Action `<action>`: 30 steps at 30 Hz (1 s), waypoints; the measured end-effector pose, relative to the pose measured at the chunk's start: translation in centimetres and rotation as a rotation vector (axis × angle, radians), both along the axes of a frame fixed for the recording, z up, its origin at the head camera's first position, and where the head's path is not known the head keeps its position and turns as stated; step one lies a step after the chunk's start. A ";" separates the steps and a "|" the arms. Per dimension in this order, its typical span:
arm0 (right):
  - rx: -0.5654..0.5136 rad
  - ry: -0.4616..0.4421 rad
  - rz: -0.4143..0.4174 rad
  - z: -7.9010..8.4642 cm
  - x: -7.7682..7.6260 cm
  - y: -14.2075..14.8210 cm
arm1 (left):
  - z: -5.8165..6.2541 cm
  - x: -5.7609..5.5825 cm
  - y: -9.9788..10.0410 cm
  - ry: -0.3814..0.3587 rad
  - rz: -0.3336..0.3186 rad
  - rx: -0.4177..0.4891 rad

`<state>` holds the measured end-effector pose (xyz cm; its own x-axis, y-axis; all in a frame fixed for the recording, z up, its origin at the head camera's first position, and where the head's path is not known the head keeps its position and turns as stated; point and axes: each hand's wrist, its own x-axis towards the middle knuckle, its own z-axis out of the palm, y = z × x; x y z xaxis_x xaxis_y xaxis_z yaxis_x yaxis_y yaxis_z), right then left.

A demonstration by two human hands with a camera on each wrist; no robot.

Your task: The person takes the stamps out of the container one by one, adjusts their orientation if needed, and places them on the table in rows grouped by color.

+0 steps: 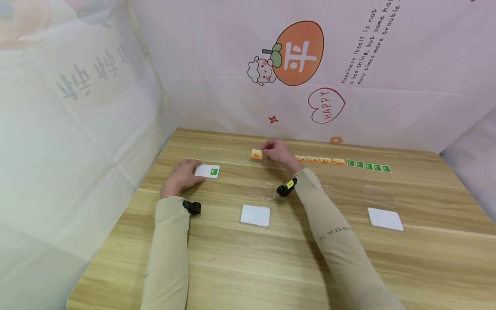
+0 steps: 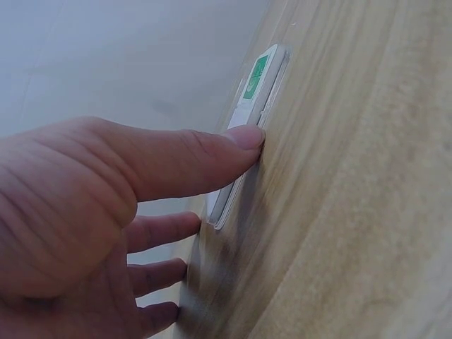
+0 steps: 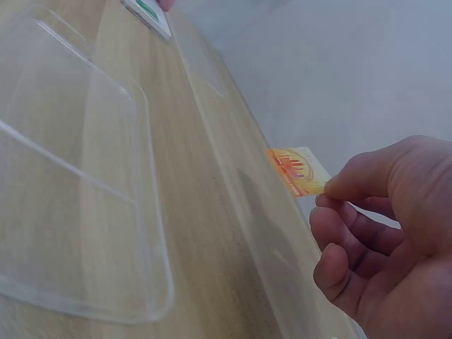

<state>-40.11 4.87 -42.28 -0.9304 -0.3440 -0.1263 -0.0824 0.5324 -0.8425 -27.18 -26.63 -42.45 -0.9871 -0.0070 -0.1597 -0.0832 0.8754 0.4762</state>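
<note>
With thumb and forefinger my right hand (image 1: 278, 150) pinches an orange-and-yellow picture sticker (image 3: 295, 169) by its edge, near the back of the table. To the left, my left hand (image 1: 182, 174) holds the left end of a flat white rectangular block (image 1: 205, 171) in a clear tray. In the left wrist view the thumb presses the block's near edge, and the other fingers lie on its far side. A green sticker (image 1: 214, 171) sits on the block's right end. Past my right hand runs a row of orange stickers (image 1: 313, 159), followed by several green stickers (image 1: 369, 166).
Two more white blocks lie nearer me, one at the middle (image 1: 255, 215) and one at the right (image 1: 385, 218). Behind them are clear plastic covers (image 1: 261, 189). A printed cloth (image 1: 232, 103) hangs along the table's back edge.
</note>
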 end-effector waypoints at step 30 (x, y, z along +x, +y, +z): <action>0.191 0.072 0.051 -0.3 -2.3 3.3 | -0.1 -0.1 -0.2 0.010 -0.012 -0.010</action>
<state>-42.39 8.19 -42.54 -0.9216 -0.3667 -0.1274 -0.1693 0.6752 -0.7180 -27.32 -26.84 -42.57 -0.9888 0.0037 -0.1495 -0.0676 0.8809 0.4684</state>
